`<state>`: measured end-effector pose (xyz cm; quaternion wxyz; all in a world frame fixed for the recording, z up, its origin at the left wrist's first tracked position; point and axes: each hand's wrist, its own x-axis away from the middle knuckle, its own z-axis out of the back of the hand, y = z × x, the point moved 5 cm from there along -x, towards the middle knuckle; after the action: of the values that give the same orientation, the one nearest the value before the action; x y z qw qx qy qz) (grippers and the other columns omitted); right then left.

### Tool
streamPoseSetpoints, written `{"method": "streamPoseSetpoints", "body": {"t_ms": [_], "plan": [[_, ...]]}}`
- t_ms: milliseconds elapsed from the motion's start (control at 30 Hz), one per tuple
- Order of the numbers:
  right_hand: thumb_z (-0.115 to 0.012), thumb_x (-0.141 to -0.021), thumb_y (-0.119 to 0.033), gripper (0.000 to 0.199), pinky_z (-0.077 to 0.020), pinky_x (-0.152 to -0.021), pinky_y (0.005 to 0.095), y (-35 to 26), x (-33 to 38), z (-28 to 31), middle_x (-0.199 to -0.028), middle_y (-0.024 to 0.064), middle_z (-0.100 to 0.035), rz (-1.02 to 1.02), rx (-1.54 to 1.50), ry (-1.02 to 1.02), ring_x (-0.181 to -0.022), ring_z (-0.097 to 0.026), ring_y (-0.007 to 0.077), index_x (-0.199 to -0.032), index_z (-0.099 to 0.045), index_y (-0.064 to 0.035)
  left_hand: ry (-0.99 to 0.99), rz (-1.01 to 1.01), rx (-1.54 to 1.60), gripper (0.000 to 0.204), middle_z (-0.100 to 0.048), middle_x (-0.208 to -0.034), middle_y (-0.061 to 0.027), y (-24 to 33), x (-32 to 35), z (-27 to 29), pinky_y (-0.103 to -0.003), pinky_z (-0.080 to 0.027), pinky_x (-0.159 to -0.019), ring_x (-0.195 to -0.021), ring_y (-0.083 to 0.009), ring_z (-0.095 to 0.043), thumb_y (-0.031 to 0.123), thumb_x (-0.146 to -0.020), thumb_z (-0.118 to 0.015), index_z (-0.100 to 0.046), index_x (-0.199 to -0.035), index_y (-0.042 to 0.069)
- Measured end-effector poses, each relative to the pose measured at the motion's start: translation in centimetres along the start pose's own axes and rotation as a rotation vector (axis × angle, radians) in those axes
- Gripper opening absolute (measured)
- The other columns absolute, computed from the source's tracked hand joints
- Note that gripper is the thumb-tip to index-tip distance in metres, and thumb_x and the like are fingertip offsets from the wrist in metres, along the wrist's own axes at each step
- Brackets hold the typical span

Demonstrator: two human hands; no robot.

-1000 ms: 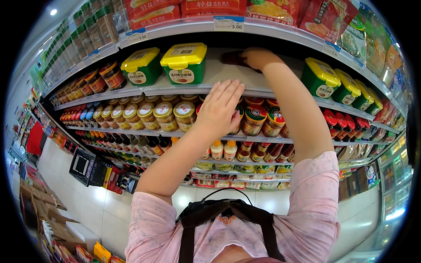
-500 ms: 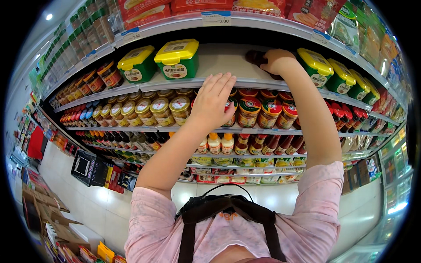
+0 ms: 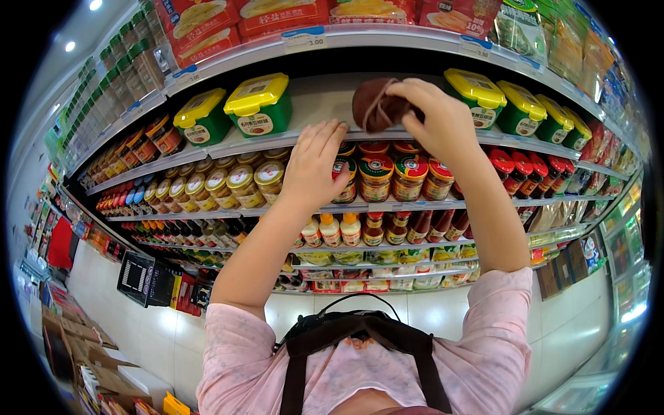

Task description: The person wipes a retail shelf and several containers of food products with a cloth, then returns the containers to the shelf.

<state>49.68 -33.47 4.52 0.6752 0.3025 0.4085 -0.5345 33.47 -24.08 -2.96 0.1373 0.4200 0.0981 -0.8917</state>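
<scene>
A crumpled dark brown cloth [image 3: 377,105] hangs over the front of a shelf [image 3: 325,97], pinched by my right hand [image 3: 432,107]. The shelf stretch behind the cloth is bare. Against the price-strip edge of the same shelf lies my left hand [image 3: 315,159], fingers stretched out flat and holding nothing. To its left stand two green tubs with yellow lids, the nearer one [image 3: 259,104] just beyond my fingertips. Right of my right hand sits another green tub with a yellow lid [image 3: 474,97], first in a row.
Below are rows of gold-lidded jars [image 3: 241,181], red-lidded jars [image 3: 411,176] and white bottles [image 3: 330,229]. The shelf above holds red packets [image 3: 280,14] and overhangs my hands. A black basket [image 3: 136,278] stands at the left, cartons [image 3: 561,266] at the lower right.
My right hand has drawn the cloth forward and left, from deeper on the shelf to its front edge. More of the cloth shows. My left hand stays at the edge; the view has shifted slightly.
</scene>
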Motion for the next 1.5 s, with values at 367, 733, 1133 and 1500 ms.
{"method": "streamPoseSetpoints", "body": {"t_ms": [367,733,1133,1500], "plan": [[-0.042,-0.075,0.007,0.049,-0.0408,-0.086,0.0247,10.8,11.0,8.2,-0.106,0.0082,-0.057,-0.582,-0.61,0.155,-0.097,-0.054,0.0143,-0.123,-0.047,-0.0065,0.031,0.012,-0.005,0.043,-0.058,-0.11,-0.0115,1.7,-3.4,0.3,-0.041,-0.041,-0.089,-0.103,-0.031,-0.053,0.018,-0.069,-0.069,-0.056,-0.108,0.005],[-0.045,-0.075,-0.006,0.067,-0.0369,-0.091,0.0256,14.3,10.0,8.3,-0.131,0.0158,-0.045,-0.907,-0.859,0.0,-0.108,-0.047,0.0176,-0.141,-0.03,-0.0048,-0.361,0.383,0.662,0.082,-0.049,-0.126,-0.0222,4.6,-14.3,-10.5,-0.036,-0.042,-0.093,-0.112,-0.0291,-0.052,0.041,-0.067,-0.071,-0.04,-0.13,-0.002],[-0.045,-0.072,-0.004,0.072,-0.0402,-0.08,0.0204,14.5,8.7,7.7,-0.12,0.0106,-0.051,-0.899,-0.845,-0.201,-0.097,-0.051,0.0133,-0.141,-0.026,0.0009,-0.473,0.489,0.936,0.082,-0.051,-0.126,-0.0181,6.9,-17.1,-11.5,-0.032,-0.039,-0.096,-0.114,-0.0242,-0.051,0.024,-0.063,-0.079,-0.039,-0.13,-0.004],[-0.042,-0.07,0.004,0.073,-0.0326,-0.098,0.0246,12.0,9.1,8.2,-0.141,0.0214,-0.033,-0.815,-1.183,-0.127,-0.13,-0.034,0.0221,-0.141,-0.025,0.0017,-0.229,0.353,0.889,0.095,-0.05,-0.124,-0.0238,5.7,-15.8,-8.7,-0.035,-0.04,-0.096,-0.117,-0.0297,-0.049,0.035,-0.056,-0.084,-0.038,-0.126,-0.01]]}}
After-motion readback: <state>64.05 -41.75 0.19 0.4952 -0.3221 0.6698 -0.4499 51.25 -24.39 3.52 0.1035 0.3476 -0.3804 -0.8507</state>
